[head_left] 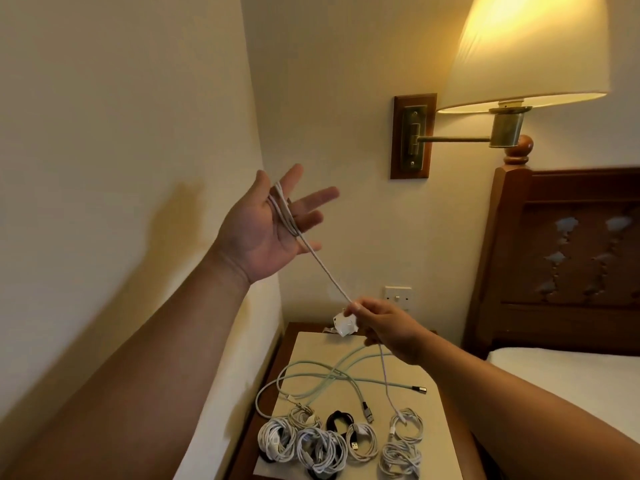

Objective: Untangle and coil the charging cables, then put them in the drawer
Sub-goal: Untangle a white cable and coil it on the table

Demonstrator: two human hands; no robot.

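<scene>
Wrapped around the spread fingers of the left hand [266, 226] are a few loops of a white cable [325, 268]; that hand is raised with its palm wide, near the wall [121, 133]. From there the cable runs tight down to the right hand [384, 327], whose thumb and fingers pinch it closed. Just beside that hand is a small white charger block [344, 325], a bit blurry. No words or brand names can be read anywhere. Below, on the nightstand [346, 344], loose pale green cables [332, 375] lie crossed over each other. In front of them sit neat coils of white cable [311, 445] and one black coil [341, 419]. The front coils are cut off at the bottom edge. No drawer shows. A lit lamp [530, 53] hangs above the bed [568, 372] on the right. The hands have open air between wall and lamp.
</scene>
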